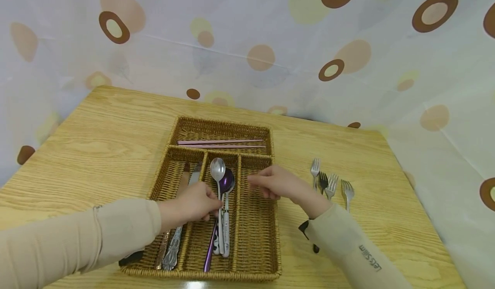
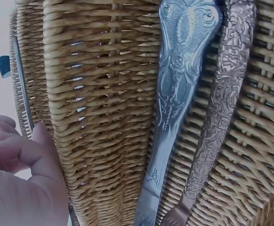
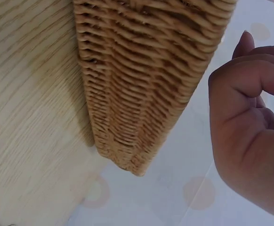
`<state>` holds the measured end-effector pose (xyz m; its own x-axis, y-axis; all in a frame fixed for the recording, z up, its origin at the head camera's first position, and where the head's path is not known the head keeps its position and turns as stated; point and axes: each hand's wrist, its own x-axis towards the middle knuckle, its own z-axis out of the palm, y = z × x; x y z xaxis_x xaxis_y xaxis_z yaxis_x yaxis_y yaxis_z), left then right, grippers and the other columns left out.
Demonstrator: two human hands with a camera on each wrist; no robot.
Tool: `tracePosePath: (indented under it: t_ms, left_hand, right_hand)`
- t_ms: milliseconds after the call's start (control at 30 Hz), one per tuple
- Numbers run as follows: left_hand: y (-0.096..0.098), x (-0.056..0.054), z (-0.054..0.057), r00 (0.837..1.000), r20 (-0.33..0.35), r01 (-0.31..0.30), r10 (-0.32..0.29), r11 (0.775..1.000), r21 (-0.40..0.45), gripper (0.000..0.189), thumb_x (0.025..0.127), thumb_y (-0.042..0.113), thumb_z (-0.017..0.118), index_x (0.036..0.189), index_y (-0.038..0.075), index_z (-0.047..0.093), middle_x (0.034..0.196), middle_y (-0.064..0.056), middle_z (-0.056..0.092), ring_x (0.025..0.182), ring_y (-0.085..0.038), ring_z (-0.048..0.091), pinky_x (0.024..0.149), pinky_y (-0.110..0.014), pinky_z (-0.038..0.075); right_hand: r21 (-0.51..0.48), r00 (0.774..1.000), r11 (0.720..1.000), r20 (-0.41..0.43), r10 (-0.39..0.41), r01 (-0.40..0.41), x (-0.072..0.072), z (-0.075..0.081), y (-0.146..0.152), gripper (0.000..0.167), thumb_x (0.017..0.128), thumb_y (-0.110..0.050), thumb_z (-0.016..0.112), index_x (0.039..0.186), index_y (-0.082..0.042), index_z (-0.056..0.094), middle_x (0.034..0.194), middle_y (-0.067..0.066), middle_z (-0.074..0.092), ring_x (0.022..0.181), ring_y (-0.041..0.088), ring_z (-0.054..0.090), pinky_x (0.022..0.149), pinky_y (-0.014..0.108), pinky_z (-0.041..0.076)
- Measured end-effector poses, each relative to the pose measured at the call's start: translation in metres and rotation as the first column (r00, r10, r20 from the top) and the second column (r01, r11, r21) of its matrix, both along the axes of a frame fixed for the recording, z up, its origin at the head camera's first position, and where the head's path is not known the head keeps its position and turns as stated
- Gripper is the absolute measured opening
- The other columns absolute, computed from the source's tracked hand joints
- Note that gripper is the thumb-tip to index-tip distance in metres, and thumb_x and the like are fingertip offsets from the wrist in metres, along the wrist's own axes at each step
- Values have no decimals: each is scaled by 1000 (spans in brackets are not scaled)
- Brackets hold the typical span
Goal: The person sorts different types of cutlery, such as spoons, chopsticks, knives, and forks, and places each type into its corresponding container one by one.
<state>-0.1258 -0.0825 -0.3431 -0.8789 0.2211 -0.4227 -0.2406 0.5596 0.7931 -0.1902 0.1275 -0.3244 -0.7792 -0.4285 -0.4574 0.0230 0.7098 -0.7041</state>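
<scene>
My left hand (image 1: 198, 202) pinches the handle of a silver spoon (image 1: 218, 168) over the basket's middle compartment. Beneath that spoon lie a purple spoon (image 1: 209, 254) and another spoon with a white printed handle (image 1: 226, 233); a black-and-white patterned handle (image 1: 216, 244) shows beside them. Above the right-hand compartment of the wicker basket (image 1: 257, 237), my right hand (image 1: 276, 181) has loosely bent fingers and holds nothing. In the left wrist view, an ornate silver knife (image 2: 179, 70) and a copper-coloured piece with a textured handle (image 2: 224, 89) lie in the left compartment.
Pink chopsticks (image 1: 220, 142) lie in the basket's back compartment. Several forks (image 1: 331, 183) lie on the wooden table (image 1: 348, 246) right of the basket, partly behind my right forearm. A patterned cloth (image 1: 232, 35) hangs behind the table.
</scene>
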Motion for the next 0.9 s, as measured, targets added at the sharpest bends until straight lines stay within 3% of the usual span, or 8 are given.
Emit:
tracePosePath:
  t_ms: [267,333,400,467,533,600,800,900]
  left_hand:
    - [3,1,4,989,129,66,-74,996,66,41,91,4,49,51,11,44,46,2,45,41,-5,38,42,-17,33]
    - [6,1,5,977,195,80,-86,996,40,30,92,5,48,62,8,47,46,1,42,40,-6,37,41,-16,34]
    - [9,2,6,961,259,95,-95,995,12,11,93,8,49,88,-1,52,53,-1,44,40,-7,39,40,-16,36]
    - [12,4,6,950,296,110,-100,994,-16,40,93,11,50,124,-9,38,60,-4,48,40,-7,41,39,-16,39]
    - [13,5,6,945,311,123,-106,992,-34,67,92,13,51,142,-10,13,66,-6,51,40,-8,42,39,-16,41]
    - [13,6,6,944,310,137,-116,989,-46,76,91,15,52,144,-11,4,75,-9,53,41,-9,43,40,-16,42]
    - [13,7,8,942,304,170,-143,983,-65,74,89,15,55,143,-11,12,96,-17,52,42,-12,46,41,-20,47]
    - [13,7,10,947,278,194,-161,976,-95,75,89,16,55,143,-12,11,90,-16,56,41,-13,48,43,-23,50]
  right_hand:
    - [-36,1000,999,19,-23,24,-2,4,19,40,97,-33,48,105,0,68,50,-4,45,43,8,33,47,25,31]
    - [-43,1000,999,16,-24,25,-3,6,25,40,97,-34,48,96,1,67,50,-4,44,44,9,32,49,26,32]
    - [-43,999,998,9,-34,35,-4,7,32,41,97,-35,48,93,0,66,51,-4,43,45,10,33,49,25,32]
    - [-34,999,998,4,-52,52,-4,9,40,41,97,-37,48,93,0,65,53,-4,43,46,11,33,50,26,33]
    - [-25,997,997,-9,-73,73,-5,10,49,43,97,-38,47,102,1,65,54,-4,44,46,10,33,49,25,33]
    - [-9,995,995,-18,-95,95,-5,12,60,45,97,-37,47,106,3,64,55,-4,44,46,9,33,49,25,33]
    - [47,985,985,-49,-164,166,-9,11,100,47,98,-36,46,111,7,61,56,-5,46,46,6,34,47,24,33]
    - [88,978,976,-81,-193,200,-10,8,123,42,97,-34,48,105,5,62,56,-6,46,46,6,34,47,24,33]
